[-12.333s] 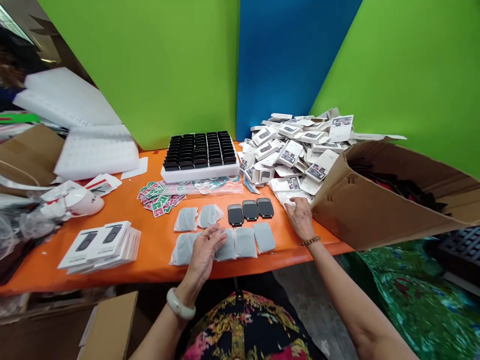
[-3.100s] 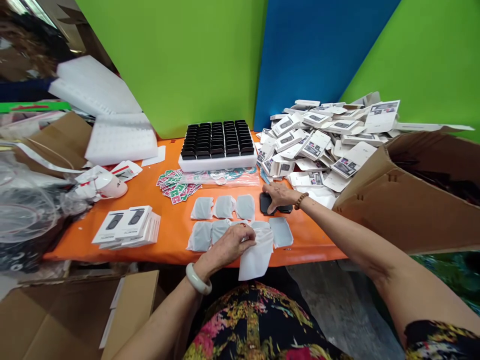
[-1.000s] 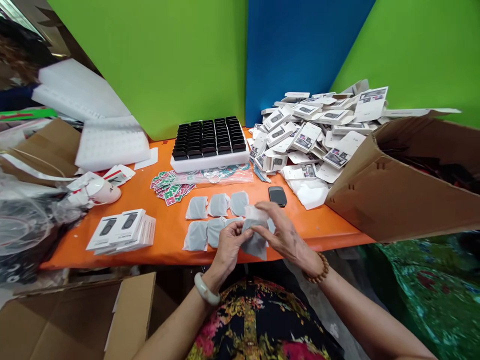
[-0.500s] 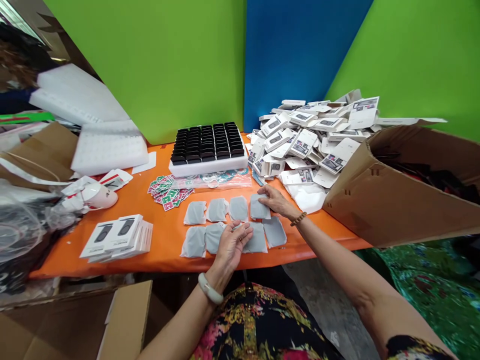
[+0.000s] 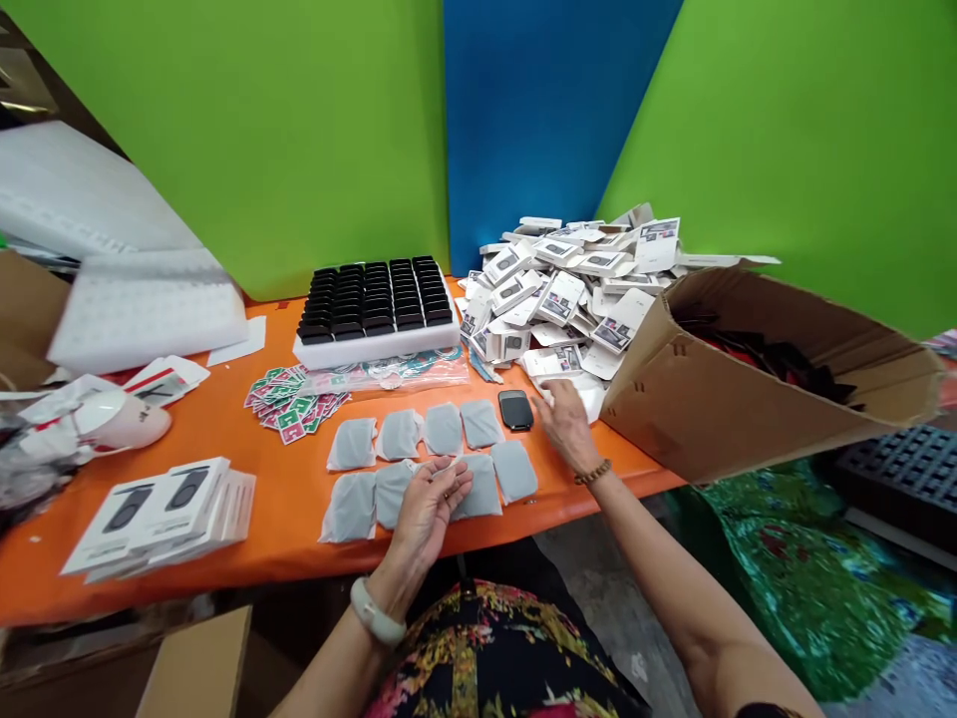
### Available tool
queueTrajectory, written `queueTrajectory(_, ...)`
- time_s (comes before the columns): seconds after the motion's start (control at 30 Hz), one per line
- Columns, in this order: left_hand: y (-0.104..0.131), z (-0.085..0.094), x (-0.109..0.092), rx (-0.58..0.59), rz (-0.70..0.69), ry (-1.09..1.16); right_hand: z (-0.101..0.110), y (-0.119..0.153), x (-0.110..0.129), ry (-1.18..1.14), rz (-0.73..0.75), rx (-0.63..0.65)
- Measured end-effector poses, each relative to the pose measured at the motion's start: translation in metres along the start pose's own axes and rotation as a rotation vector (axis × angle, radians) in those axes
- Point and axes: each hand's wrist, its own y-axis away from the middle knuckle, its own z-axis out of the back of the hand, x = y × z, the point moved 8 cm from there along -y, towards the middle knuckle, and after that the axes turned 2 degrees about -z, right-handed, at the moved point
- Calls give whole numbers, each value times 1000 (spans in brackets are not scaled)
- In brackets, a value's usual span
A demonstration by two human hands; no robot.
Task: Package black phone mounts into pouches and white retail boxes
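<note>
My right hand [image 5: 566, 427] is at the left edge of a stack of thin white sleeves [image 5: 593, 401], fingers bent but apart; I see nothing held in it. Just left of it lies a bare black flat device [image 5: 515, 410]. Two rows of similar devices in thin translucent sleeves, such as this sleeved device [image 5: 514, 472], lie on the orange tabletop [image 5: 288, 499]. My left hand [image 5: 428, 507] hovers over the front row, palm up, thumb and fingers pinched together. Whatever is between those fingertips is too small to make out.
Behind stands a white foam tray [image 5: 381, 345] of black devices. Small printed cards [image 5: 295, 399] are spread beside it. White boxes [image 5: 160, 509] are stacked at left. A pile of flattened printed boxes [image 5: 560, 289] and an open carton [image 5: 703, 399] take up the right.
My right hand has left the last sleeved device in the back row and moved right to the white sleeves. A bare black device now lies beside that row. The view has turned right.
</note>
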Motion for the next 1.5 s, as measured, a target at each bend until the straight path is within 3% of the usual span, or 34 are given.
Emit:
queueTrajectory(0.1,1,-6,3,23,4,2,13,11,-42,108,-72,-80)
queueTrajectory(0.17,1,-11,5,40,-5,2,10,16,-57,165,-91,-63)
queueTrajectory(0.33,3,-22,9,67,-1,-26,0,14,-65,200,-137,-34)
queueTrajectory(0.47,4,-27,12,82,11,-74,11,13,-59,175,-153,-64)
queueTrajectory(0.57,3,-37,19,128,43,-127,33,26,-34,93,-103,-90)
queueTrajectory(0.7,2,-59,29,236,75,-190,55,61,31,-131,37,-1)
queueTrajectory(0.87,-1,-79,37,352,138,-304,51,104,97,-355,168,214)
queueTrajectory(1.0,1,-84,35,441,136,-255,38,121,118,-395,253,335)
queueTrajectory(1.13,-3,-70,26,334,65,-181,37,126,125,-449,298,355)
queueTrajectory(1.23,-2,-64,18,298,11,-143,50,115,107,-556,160,147)
queueTrajectory(1.33,4,-64,14,306,-32,-162,50,101,65,-625,-204,-42)
queueTrajectory(1.4,9,-64,13,319,-59,-210,31,96,46,-756,-415,61)
queueTrajectory(1.5,14,-66,10,347,-117,-288,3,94,44,-1011,-576,321)
